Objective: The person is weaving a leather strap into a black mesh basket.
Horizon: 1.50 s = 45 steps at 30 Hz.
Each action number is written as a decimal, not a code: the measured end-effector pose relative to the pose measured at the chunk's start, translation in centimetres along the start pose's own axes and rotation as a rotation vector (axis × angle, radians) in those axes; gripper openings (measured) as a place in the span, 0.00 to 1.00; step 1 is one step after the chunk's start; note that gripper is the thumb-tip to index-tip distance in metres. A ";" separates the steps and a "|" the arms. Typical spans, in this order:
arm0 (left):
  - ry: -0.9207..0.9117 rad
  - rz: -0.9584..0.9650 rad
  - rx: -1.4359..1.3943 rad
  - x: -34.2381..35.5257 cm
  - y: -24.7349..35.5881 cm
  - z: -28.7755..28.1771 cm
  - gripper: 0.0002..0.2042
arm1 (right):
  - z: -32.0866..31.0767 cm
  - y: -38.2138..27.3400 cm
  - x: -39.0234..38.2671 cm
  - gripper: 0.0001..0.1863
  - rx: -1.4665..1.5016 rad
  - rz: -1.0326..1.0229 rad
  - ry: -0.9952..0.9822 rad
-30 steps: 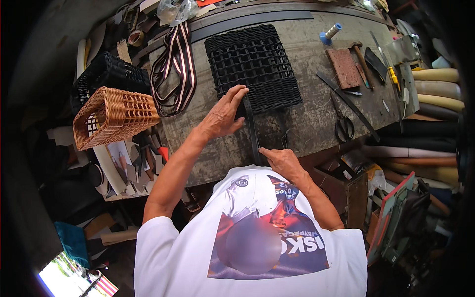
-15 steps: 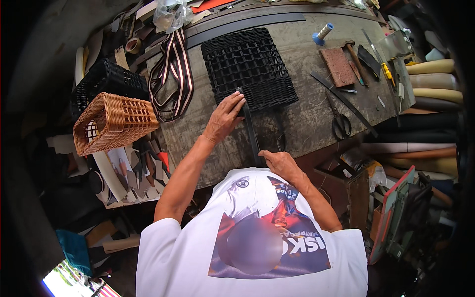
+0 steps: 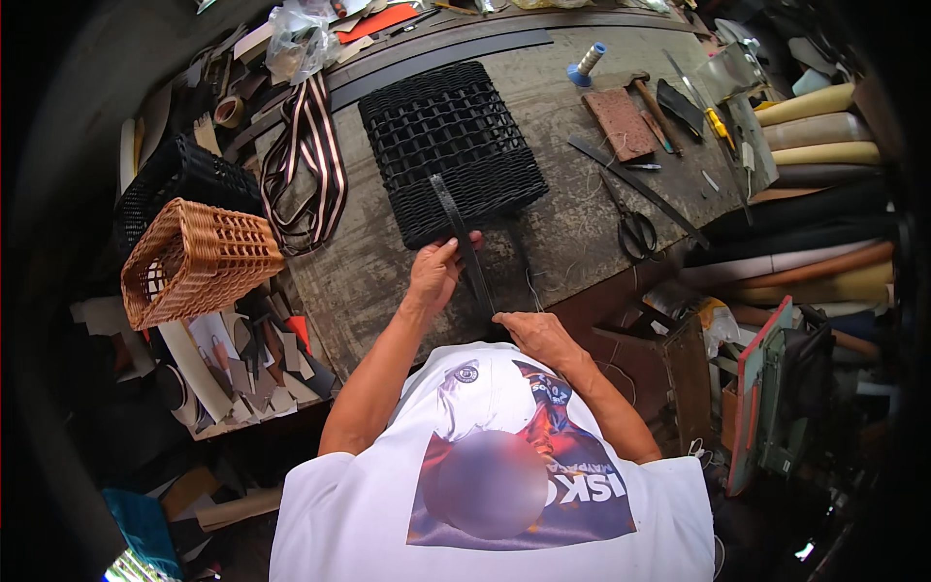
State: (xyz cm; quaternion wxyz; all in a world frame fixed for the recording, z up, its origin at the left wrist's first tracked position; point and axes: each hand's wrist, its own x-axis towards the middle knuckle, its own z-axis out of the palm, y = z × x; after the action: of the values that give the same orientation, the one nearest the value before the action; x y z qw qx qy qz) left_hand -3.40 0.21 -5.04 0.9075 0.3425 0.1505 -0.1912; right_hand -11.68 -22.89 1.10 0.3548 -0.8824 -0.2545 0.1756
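Honestly, hold the black strap (image 3: 469, 260) straight over the black wicker basket (image 3: 436, 126), pinched midway in the left hand (image 3: 433, 273) and lower in the right hand (image 3: 540, 335).

From my remote seat, I see bold white lettering (image 3: 590, 488) on the white shirt (image 3: 335, 514) at six o'clock, smaller letters (image 3: 603, 468) just above.
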 end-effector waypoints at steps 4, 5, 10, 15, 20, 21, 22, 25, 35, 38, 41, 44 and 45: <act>0.008 -0.119 -0.307 0.5 -0.5 -0.5 0.15 | 0.0 1.6 -2.5 0.17 -0.111 0.065 -0.068; -0.052 -0.150 -0.378 0.3 -0.5 -0.7 0.15 | -0.1 2.2 -3.1 0.16 -0.135 0.083 -0.081; -0.229 -0.117 -0.349 1.2 -0.6 -0.7 0.16 | -1.3 5.6 -4.4 0.16 -0.193 0.000 -0.324; 0.051 0.005 -0.005 2.5 -1.3 -1.1 0.10 | -6.9 6.6 -3.1 0.12 -0.139 -0.134 -0.180; 0.366 0.086 0.267 2.6 -3.2 -1.1 0.11 | -19.5 8.9 5.6 0.14 -0.464 -0.478 0.019; 0.392 0.111 0.408 2.6 -3.4 -1.0 0.11 | -21.9 9.6 8.5 0.10 -0.552 -0.586 0.101; 0.421 0.129 0.545 2.5 -3.8 -0.8 0.11 | -24.5 10.5 11.7 0.09 -0.636 -0.589 0.035; 0.455 0.211 0.632 2.3 -4.7 -0.3 0.11 | -29.9 12.4 19.5 0.08 -0.850 -0.635 -0.016; 0.583 0.226 0.629 2.5 -5.7 -0.2 0.13 | -28.5 16.1 37.0 0.10 -0.888 -0.311 0.244; 0.643 0.190 0.662 2.5 -5.7 -0.1 0.13 | -29.8 15.6 39.6 0.09 -0.189 0.090 0.373; 0.635 0.177 0.673 2.6 -5.6 0.2 0.14 | -33.8 15.6 39.5 0.10 0.719 0.237 0.382; 0.652 0.147 0.697 2.6 -5.3 0.2 0.14 | -40.1 16.4 37.5 0.13 1.179 0.132 0.310; 0.632 0.151 0.710 2.6 -5.3 0.1 0.14 | -42.7 16.7 36.1 0.14 1.276 0.094 0.246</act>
State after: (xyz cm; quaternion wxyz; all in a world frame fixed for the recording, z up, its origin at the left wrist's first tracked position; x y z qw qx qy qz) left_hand -3.44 -4.16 -8.99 0.6556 0.6824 0.3191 -0.0509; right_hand 43.91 -35.40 13.82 0.8274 -0.5224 -0.0189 0.2053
